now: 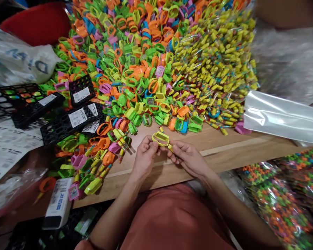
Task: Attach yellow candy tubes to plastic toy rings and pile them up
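In the head view, the only one on offer, the left hand (146,151) was pinched on the rim of a bright yellow, looped plastic band (163,136), and the right hand (185,154) was closed on a small yellow cylindrical plastic piece (170,147) right at the band's lower corner! The band sat up in the fingers, just above the near part of the brown wooden desk (211,153); whether band and piece were joined or merely touching, you couldn't tell. And here was the danger: both grips looked to be fingertip pinches on small, smooth plastic, so too hard a squeeze or a twist could have popped the cylinder loose, and with the desk's front edge so near, it might well have rolled off. Ahead loomed the big heap of orange, green, pink and blue plastic bands (139,74), running into the mound of yellow-capped clear tubes (214,66); a dropped part could have vanished among its lookalikes. Over on the left, a pink square-faced plastic band (74,191) lay right by the desk's edge, near a long white printed box (58,198); one careless sweep of the left forearm would likely have tipped it over!
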The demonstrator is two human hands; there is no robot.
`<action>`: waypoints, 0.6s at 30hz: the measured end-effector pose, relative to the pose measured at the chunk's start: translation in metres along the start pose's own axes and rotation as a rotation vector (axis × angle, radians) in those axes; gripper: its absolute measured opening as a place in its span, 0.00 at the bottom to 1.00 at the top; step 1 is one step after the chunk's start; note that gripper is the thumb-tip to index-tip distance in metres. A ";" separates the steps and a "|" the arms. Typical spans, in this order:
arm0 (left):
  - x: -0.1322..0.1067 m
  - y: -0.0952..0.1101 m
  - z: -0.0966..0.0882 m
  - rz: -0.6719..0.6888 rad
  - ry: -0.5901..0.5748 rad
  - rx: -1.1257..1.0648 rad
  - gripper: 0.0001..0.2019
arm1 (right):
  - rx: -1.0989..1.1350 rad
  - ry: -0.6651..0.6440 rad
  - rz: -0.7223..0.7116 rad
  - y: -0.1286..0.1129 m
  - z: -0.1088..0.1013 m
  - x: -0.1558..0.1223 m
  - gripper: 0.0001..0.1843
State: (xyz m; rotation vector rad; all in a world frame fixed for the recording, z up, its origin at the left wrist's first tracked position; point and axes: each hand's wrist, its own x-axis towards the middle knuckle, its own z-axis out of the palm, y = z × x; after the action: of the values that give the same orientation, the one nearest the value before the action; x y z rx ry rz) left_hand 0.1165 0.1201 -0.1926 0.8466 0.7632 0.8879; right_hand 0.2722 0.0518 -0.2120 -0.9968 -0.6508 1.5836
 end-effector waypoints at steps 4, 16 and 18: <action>0.000 0.000 -0.002 0.020 -0.013 0.074 0.20 | 0.000 -0.029 0.002 -0.001 0.000 -0.001 0.25; 0.000 -0.007 -0.004 0.069 -0.016 0.155 0.20 | 0.026 -0.046 -0.015 0.001 0.000 -0.002 0.25; 0.000 -0.007 -0.004 0.075 -0.017 0.149 0.19 | 0.037 -0.051 -0.019 0.000 0.000 -0.002 0.25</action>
State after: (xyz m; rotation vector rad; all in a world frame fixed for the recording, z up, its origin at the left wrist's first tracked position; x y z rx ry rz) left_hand 0.1158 0.1182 -0.2005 1.0182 0.7940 0.8973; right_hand 0.2723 0.0493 -0.2119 -0.9226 -0.6618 1.6036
